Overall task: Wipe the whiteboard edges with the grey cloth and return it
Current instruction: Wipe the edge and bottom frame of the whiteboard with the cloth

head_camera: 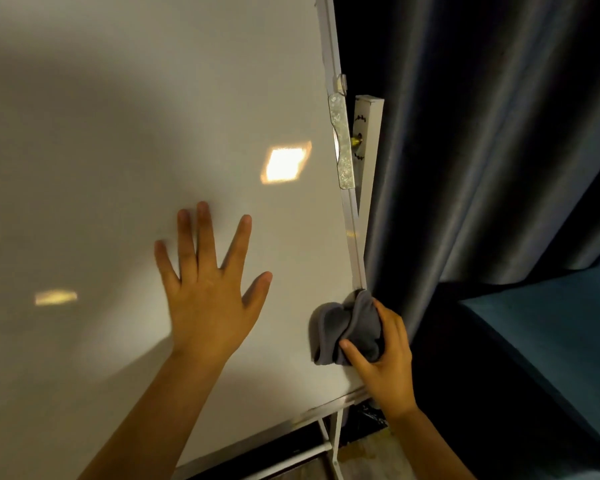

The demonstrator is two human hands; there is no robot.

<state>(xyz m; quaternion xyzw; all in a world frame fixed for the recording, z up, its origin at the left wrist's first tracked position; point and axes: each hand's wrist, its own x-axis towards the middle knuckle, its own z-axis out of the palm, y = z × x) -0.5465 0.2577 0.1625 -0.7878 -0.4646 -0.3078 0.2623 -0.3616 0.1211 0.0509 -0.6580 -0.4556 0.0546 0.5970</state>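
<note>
A large whiteboard (125, 140) fills the left and middle of the head view, with a pale metal frame along its right edge (350, 223) and bottom edge (291, 422). My left hand (205, 289) lies flat on the board surface with fingers spread, holding nothing. My right hand (388, 355) grips a bunched grey cloth (347, 327) and presses it around the lower part of the right frame edge, just above the bottom right corner. The cloth hides that stretch of the frame.
A metal bracket (342, 143) and a white stand post (368, 140) with a brass knob sit on the right edge higher up. Dark curtains (482, 150) hang close to the right. The stand's legs (335, 445) show below the board, above the floor.
</note>
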